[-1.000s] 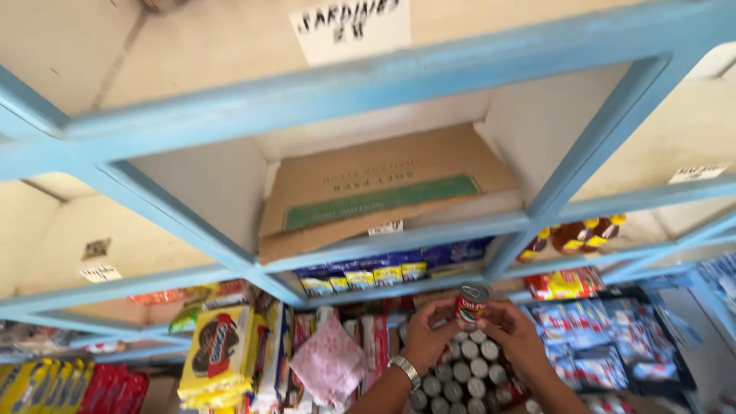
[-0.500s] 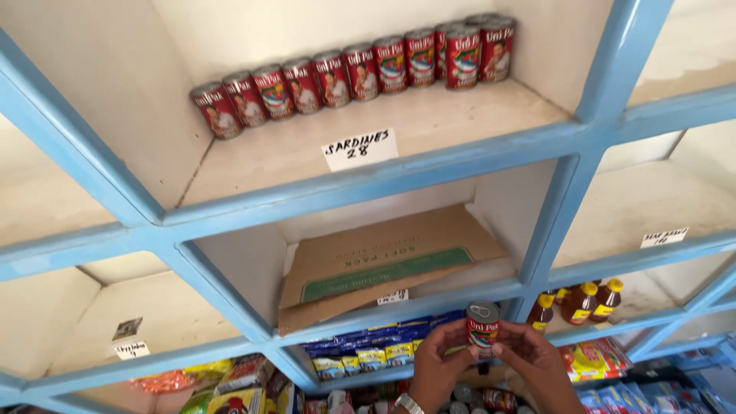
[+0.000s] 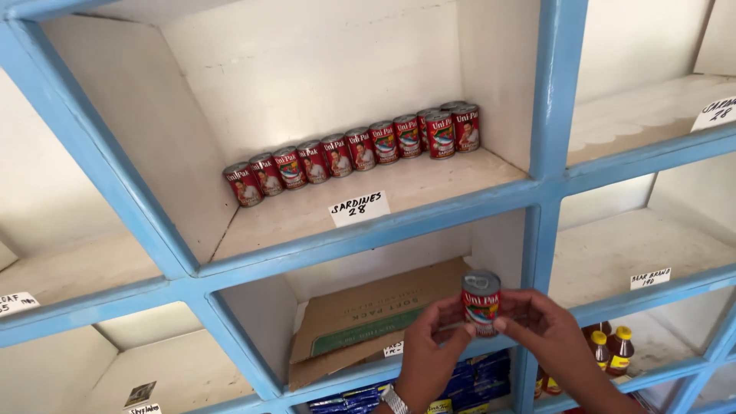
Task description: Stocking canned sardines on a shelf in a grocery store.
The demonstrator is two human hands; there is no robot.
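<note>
From the head camera, both hands meet low in the frame before a blue-framed white wooden shelf unit [image 3: 368, 238]. The left hand [image 3: 426, 360] and the right hand [image 3: 547, 331] pinch a small red-labelled metal can with a ring-pull lid [image 3: 481, 302] upright between their fingertips, level with the compartment holding a flattened brown cardboard box [image 3: 368, 322]. One compartment up, a row of matching red cans [image 3: 353, 153] lines the back wall.

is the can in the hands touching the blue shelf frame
Apart: the head view shows the can held in the air by both hands, in front of the shelf frame.
</note>
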